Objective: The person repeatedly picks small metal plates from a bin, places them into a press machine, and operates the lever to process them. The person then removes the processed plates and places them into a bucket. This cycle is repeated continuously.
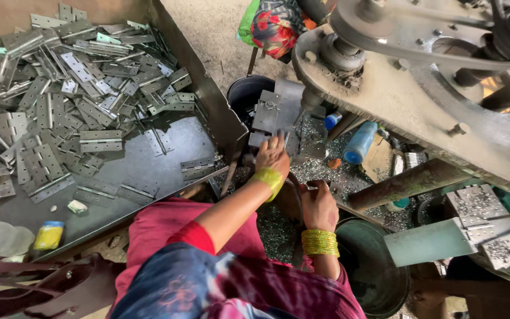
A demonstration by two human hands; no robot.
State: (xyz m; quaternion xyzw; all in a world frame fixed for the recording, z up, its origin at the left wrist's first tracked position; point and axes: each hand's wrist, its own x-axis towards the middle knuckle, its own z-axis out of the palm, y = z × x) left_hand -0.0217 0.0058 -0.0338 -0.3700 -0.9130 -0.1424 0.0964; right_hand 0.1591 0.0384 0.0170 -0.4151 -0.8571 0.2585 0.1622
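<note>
The left hand (273,155) reached up to a grey metal piece (274,112) on the machine (408,88). Its fingers touched the bottom edge of the piece, but I could not tell if they gripped it. The right hand (319,204) was closed around a thin metal handle (308,188), just beside the left wrist. Shiny metal bits (278,227) lay under both hands. A big tray (149,171) full of hinges (48,112) sat well to the left. A blue bottle (361,142) lay nearby.

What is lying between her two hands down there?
Head view: between the left hand and right hand, only loose metal shavings on the machine bed.
</note>
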